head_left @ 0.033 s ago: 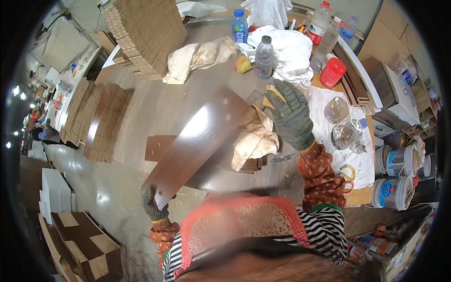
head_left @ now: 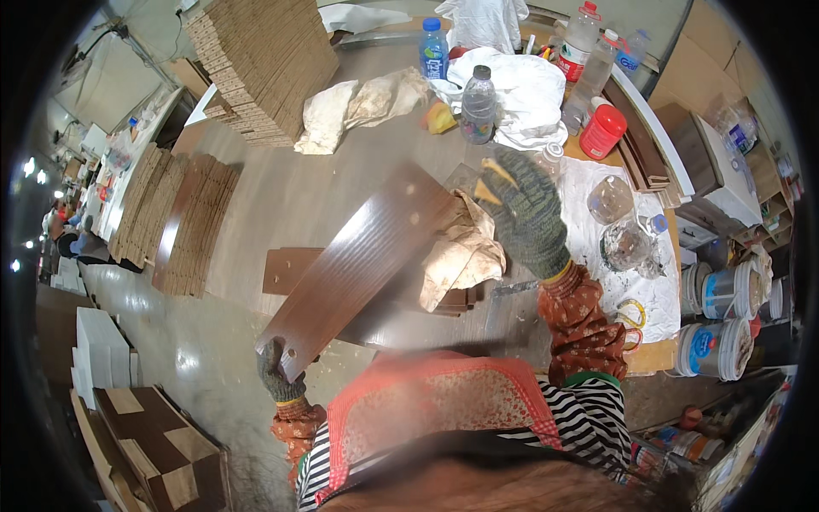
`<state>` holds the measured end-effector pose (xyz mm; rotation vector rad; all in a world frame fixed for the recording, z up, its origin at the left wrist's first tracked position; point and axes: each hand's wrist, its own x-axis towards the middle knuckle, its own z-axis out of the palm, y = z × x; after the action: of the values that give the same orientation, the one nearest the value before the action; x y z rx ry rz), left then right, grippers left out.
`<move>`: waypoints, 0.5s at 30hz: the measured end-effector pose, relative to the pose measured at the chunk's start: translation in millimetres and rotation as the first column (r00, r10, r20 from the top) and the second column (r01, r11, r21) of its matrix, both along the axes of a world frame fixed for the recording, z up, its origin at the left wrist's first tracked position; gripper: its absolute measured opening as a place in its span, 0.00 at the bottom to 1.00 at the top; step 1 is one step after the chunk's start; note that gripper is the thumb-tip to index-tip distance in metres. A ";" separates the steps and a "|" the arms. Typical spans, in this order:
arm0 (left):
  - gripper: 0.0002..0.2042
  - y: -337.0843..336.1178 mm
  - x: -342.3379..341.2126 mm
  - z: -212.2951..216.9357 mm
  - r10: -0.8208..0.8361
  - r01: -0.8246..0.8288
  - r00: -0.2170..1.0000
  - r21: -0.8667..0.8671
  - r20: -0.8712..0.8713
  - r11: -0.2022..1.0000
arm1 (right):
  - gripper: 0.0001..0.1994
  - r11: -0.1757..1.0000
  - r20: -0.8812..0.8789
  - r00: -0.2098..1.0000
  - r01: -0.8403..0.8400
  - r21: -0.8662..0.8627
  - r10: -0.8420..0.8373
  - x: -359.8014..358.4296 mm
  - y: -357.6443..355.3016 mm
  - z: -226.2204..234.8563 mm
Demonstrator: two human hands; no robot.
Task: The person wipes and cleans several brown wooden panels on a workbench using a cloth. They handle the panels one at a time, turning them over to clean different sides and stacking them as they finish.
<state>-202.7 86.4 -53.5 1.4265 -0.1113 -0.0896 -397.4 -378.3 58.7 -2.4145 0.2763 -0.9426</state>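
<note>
My left hand [head_left: 279, 373], in a dark knit glove, grips the near end of a long brown wood-grain panel [head_left: 354, 260]. The panel slants up and to the right above the table, with small round holes at both ends. My right hand [head_left: 527, 209] wears a similar green-grey glove with tan fingertips showing. Its fingers are loosely bent and apart, beside the panel's far end, and I see nothing held in them. A thin grey flat piece [head_left: 463, 177] lies by those fingertips. A stained cream cloth [head_left: 465, 252] sits between the panel and my right hand.
More brown panels [head_left: 286, 263] lie beneath the held one. Stacks of boards [head_left: 264, 64] stand at the far left. Bottles, including a clear one [head_left: 479, 107], a red-lidded jar [head_left: 603, 132] and white cloths [head_left: 529, 94] crowd the far right. Buckets [head_left: 721, 350] stand right of the table.
The panel has tilted slightly, and the bright glare along it has shrunk. My right hand's fingers have curled a little; the hand has barely shifted.
</note>
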 end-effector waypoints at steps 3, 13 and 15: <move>0.27 19.4 13.1 -15.4 -0.063 0.047 0.992 -0.146 -0.108 0.988 | 0.22 0.998 -0.048 0.998 -0.041 -0.051 0.039 -6.6 5.2 -0.5; 0.20 30.3 15.7 9.5 -0.119 0.119 0.993 -0.017 0.023 0.993 | 0.25 0.969 0.006 0.999 -0.041 -0.245 0.044 7.4 8.9 20.4; 0.21 30.2 15.7 18.8 -0.147 0.147 0.989 -0.041 0.013 0.988 | 0.23 0.962 0.021 1.000 -0.003 -0.274 0.009 9.7 8.4 17.3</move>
<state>-187.0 116.6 -34.7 1.3761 -0.2258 -0.2006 -387.7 -369.8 76.0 -2.6502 0.1366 -1.0649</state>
